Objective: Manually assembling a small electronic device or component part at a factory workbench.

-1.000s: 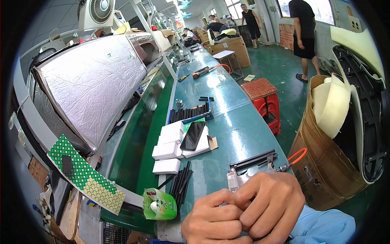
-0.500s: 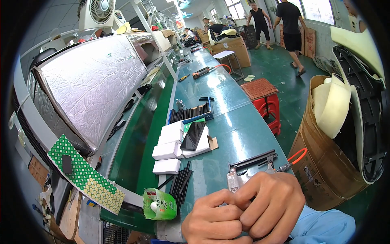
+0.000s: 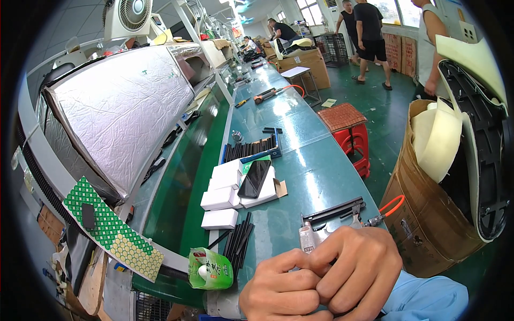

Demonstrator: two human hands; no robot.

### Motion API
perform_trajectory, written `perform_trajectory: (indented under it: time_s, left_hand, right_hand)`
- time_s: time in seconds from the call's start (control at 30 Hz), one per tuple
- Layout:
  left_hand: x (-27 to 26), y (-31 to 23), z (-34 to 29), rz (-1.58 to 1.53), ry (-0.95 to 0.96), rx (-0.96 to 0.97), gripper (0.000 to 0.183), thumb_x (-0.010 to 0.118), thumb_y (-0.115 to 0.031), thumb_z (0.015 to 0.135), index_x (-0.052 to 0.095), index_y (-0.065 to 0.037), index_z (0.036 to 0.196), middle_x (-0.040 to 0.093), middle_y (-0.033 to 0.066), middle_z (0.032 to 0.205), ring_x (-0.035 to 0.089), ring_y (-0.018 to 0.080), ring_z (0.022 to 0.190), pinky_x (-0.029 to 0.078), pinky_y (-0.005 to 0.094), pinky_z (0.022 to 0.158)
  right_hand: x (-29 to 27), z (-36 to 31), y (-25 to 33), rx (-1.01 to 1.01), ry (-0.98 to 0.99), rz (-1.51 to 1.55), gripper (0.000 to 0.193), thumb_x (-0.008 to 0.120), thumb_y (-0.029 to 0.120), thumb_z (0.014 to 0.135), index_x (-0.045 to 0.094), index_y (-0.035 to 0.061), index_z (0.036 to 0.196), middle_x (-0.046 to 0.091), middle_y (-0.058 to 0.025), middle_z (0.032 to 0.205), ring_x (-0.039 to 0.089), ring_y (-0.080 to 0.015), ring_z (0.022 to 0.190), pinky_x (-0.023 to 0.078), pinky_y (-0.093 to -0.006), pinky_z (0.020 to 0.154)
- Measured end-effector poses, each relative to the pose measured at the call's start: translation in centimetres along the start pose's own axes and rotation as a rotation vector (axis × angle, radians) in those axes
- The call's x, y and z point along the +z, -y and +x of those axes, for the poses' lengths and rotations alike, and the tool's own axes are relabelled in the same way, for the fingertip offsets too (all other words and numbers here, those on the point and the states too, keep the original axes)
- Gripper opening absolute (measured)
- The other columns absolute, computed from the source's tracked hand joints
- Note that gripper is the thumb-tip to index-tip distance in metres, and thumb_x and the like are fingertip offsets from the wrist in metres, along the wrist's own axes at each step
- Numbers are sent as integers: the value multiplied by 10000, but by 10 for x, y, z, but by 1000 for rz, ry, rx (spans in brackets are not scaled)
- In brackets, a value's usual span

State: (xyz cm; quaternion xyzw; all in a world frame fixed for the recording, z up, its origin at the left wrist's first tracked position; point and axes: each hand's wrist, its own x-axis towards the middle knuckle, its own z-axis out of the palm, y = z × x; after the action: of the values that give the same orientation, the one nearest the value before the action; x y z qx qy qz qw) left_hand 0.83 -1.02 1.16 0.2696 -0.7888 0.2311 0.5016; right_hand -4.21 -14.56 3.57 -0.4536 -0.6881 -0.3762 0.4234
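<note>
Staple gun [image 3: 332, 210]: lying on the green bench top [image 3: 289, 214] just beyond the hands, the right one partly covering it in this view.
Orange hose [image 3: 401, 199]: looping out from the gun's right end.
Left hand [image 3: 284, 289]: curling its fingers into a loose fist, pressing against its partner.
Right hand [image 3: 361, 267]: folding its fingers the same way, a blue sleeve [image 3: 428, 297] showing behind it; the palms are hiding, so I cannot tell whether either is holding anything.
Black strips [image 3: 238, 243]: lying in a loose bunch left of the gun.
White boxes [image 3: 220, 198]: sitting beyond the strips.
Phone [image 3: 254, 179]: resting face up beside them.
Co-workers: several are standing or walking across the floor.
</note>
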Motion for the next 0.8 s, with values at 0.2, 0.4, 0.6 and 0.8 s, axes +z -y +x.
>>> perform_trajectory:
  time_s: [0.2,0.4,0.6,0.8]
  left_hand:
    - [1,1,-1,-28,6,6,94,678,-31,842,645,-60,758,471,-20,635,390,111,533,295,300,511]
    - [0,1,0,-21,16,5,109,675,-42,866,646,-60,763,470,-21,637,391,111,534,297,302,515]
    - [0,0,-2,-15,11,2,115,677,-48,873,647,-60,763,470,-22,635,388,110,532,289,302,515]
    - [0,-1,0,-4,15,-9,100,686,-42,850,652,-65,758,472,-21,631,383,110,526,285,301,515]
  right_hand:
    - [0,-1,6,43,-7,-11,325,685,103,953,599,84,640,459,43,547,402,-85,415,227,-303,422]
    - [2,-1,7,48,-35,-8,323,684,106,953,598,84,643,460,41,547,401,-84,414,231,-305,418]
    - [0,0,2,16,3,0,312,686,106,952,606,81,652,470,38,551,407,-88,416,233,-307,418]
    - [0,-1,4,21,10,-3,301,692,95,945,610,82,656,477,39,557,414,-88,420,240,-304,423]
